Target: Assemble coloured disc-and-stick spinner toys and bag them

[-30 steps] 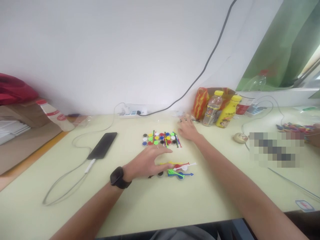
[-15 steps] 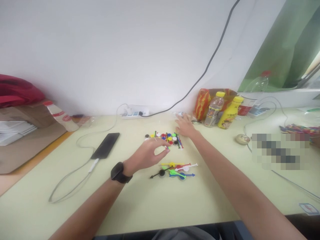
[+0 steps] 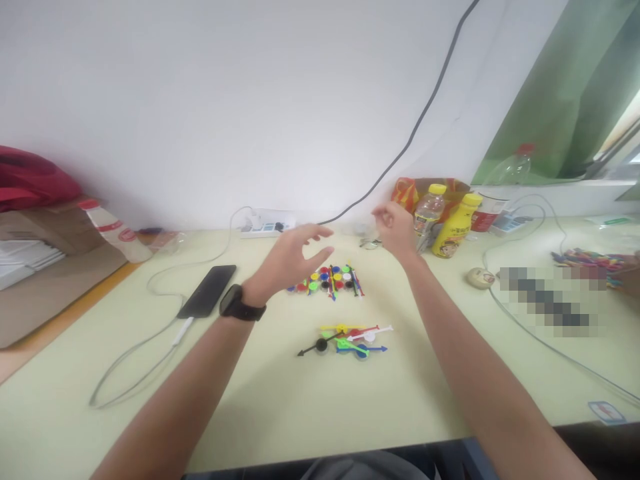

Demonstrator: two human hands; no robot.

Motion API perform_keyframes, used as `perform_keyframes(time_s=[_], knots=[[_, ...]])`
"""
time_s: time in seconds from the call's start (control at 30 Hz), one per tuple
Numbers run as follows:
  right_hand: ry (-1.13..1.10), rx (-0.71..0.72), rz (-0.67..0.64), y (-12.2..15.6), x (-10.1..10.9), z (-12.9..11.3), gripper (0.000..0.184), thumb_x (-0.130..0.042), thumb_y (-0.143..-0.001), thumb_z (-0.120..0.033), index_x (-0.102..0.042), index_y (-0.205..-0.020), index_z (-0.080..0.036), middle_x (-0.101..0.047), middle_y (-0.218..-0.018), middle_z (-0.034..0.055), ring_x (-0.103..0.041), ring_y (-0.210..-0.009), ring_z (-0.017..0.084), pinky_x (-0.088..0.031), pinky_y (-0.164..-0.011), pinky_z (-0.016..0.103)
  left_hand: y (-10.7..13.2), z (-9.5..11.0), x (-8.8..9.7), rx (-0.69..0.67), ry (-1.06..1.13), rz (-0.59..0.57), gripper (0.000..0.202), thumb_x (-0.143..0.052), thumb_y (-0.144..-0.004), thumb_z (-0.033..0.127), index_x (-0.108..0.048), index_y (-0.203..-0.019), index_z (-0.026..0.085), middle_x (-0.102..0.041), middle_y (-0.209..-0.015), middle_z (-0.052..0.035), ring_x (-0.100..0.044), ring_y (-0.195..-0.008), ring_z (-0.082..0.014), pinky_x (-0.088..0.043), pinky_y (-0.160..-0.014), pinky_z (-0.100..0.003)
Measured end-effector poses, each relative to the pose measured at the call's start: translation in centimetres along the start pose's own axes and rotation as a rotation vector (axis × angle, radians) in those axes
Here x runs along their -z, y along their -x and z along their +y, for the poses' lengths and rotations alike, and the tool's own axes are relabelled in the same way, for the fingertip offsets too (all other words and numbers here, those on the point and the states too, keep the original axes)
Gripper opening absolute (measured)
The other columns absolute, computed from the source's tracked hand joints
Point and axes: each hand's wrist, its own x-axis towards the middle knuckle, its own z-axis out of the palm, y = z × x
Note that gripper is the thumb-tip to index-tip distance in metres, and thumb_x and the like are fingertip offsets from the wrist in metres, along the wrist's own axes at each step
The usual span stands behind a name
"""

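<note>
My left hand (image 3: 290,257) hovers above the pale yellow table (image 3: 280,400), fingers spread and curved, empty; a black watch sits on its wrist. Just beyond and below it lies a tidy group of small coloured discs and sticks (image 3: 330,280). My right hand (image 3: 395,230) is raised near the back of the table, fingers loosely curled, beside a clear bag (image 3: 367,233) that I can barely make out; whether it pinches anything is unclear. A second loose pile of coloured pointers and discs (image 3: 350,340) lies nearer to me, untouched.
A black phone (image 3: 207,300) on a white cable lies at the left. A power strip (image 3: 263,223) sits by the wall. Two yellow-capped bottles (image 3: 450,223) and an orange bag (image 3: 407,190) stand at the back right. More coloured sticks (image 3: 590,257) lie at the far right.
Both hands have lifted off the table. My left hand rose from the near pile and moved back above the tidy group; my right hand rose and shifted right toward the bottles.
</note>
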Motion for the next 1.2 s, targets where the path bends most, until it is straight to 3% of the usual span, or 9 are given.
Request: perform_keyframes(time_s=[0.13, 0.23, 0.33, 0.43, 0.53, 0.67, 0.8, 1.03, 1.2], knots=[[-0.238, -0.029, -0.136, -0.7, 4.1, -3.5, 0.007, -0.061, -0.088, -0.022, -0.066, -0.091, -0.019, -0.07, -0.092, 0.0064, -0.065, -0.081, 0.021, -0.052, -0.073, 0.034, -1.5, 0.0, 0.3, 0.055, 0.055, 0.094, 0.04, -0.066, -0.096, 0.041, -0.063, -0.132, 0.025, -0.067, -0.135, -0.0058, -0.066, -0.113, -0.0212, -0.055, -0.095, -0.035], [-0.441, -0.009, -0.376, -0.7, 6.4, -7.1, 0.017, -0.072, -0.087, -0.033, -0.064, -0.097, -0.021, -0.069, -0.097, 0.0047, -0.065, -0.083, 0.019, -0.055, -0.074, 0.033, -1.9, 0.6, 0.4, 0.133, 0.171, 0.109, 0.045, -0.066, -0.095, 0.048, -0.062, -0.134, 0.026, -0.067, -0.135, -0.0072, -0.067, -0.114, -0.0224, -0.055, -0.094, -0.036], [-0.602, -0.005, -0.603, -0.3, 7.4, -10.2, 0.028, -0.077, -0.086, -0.039, -0.063, -0.104, -0.024, -0.068, -0.1, 0.0039, -0.067, -0.088, 0.02, -0.057, -0.077, 0.034, -1.8, 1.1, 0.6, 0.174, 0.341, 0.022, 0.043, -0.066, -0.095, 0.053, -0.068, -0.126, 0.024, -0.075, -0.117, -0.0086, -0.071, -0.103, -0.0225, -0.058, -0.086, -0.034], [-0.609, -0.02, -0.675, 0.1, 7.3, -11.7, 0.033, -0.078, -0.086, -0.044, -0.063, -0.107, -0.025, -0.069, -0.105, 0.0049, -0.067, -0.089, 0.02, -0.058, -0.076, 0.034, -1.3, 1.0, 0.8, 0.177, 0.45, -0.074, 0.036, -0.068, -0.093, 0.053, -0.076, -0.101, 0.019, -0.077, -0.093, -0.0087, -0.071, -0.083, -0.021, -0.057, -0.073, -0.032], [-0.501, -0.095, -0.714, 0.2, 7.0, -11.6, 0.034, -0.072, -0.09, -0.054, -0.065, -0.097, -0.022, -0.07, -0.095, 0.0054, -0.065, -0.081, 0.018, -0.056, -0.07, 0.032, -0.9, 0.3, 1.0, 0.229, 0.474, -0.072, 0.035, -0.071, -0.091, 0.053, -0.076, -0.099, 0.019, -0.077, -0.083, -0.0077, -0.07, -0.074, -0.0197, -0.056, -0.069, -0.032], [-0.402, -0.151, -0.868, 0.0, 6.8, -10.3, 0.044, -0.066, -0.091, -0.062, -0.063, -0.079, -0.019, -0.066, -0.073, 0.0034, -0.06, -0.066, 0.015, -0.049, -0.061, 0.028, -0.6, -0.9, 1.0, 0.293, 0.503, -0.043, 0.036, -0.074, -0.089, 0.052, -0.074, -0.103, 0.019, -0.079, -0.085, -0.0086, -0.072, -0.073, -0.0204, -0.058, -0.072, -0.034], [-0.364, -0.132, -0.868, -0.2, 6.6, -9.4, 0.046, -0.07, -0.087, -0.062, -0.065, -0.072, -0.019, -0.065, -0.066, 0.0024, -0.055, -0.058, 0.012, -0.041, -0.054, 0.027, -0.6, -1.7, 0.9, 0.315, 0.54, -0.07, 0.033, -0.075, -0.088, 0.05, -0.072, -0.096, 0.018, -0.08, -0.088, -0.0102, -0.075, -0.079, -0.0232, -0.059, -0.075, -0.036], [-0.353, -0.075, -0.859, -0.6, 7.6, -8.7, 0.049, -0.067, -0.09, -0.063, -0.063, -0.067, -0.02, -0.059, -0.06, 0.0005, -0.051, -0.055, 0.012, -0.038, -0.053, 0.027, -0.6, -2.4, 1.9, 0.317, 0.518, -0.304, 0.028, -0.076, -0.086, 0.047, -0.076, -0.086, 0.019, -0.08, -0.092, -0.011, -0.076, -0.088, -0.0265, -0.059, -0.077, -0.038], [-0.401, -0.01, -0.992, -0.5, 7.3, -9.5, 0.048, -0.065, -0.091, -0.062, -0.06, -0.068, -0.02, -0.059, -0.066, -0.0002, -0.051, -0.061, 0.012, -0.039, -0.056, 0.026, -0.6, -1.6, 2.3, 0.269, 0.463, -0.342, 0.035, -0.078, -0.085, 0.048, -0.075, -0.113, 0.025, -0.079, -0.104, -0.0085, -0.075, -0.095, -0.0265, -0.059, -0.075, -0.035]])
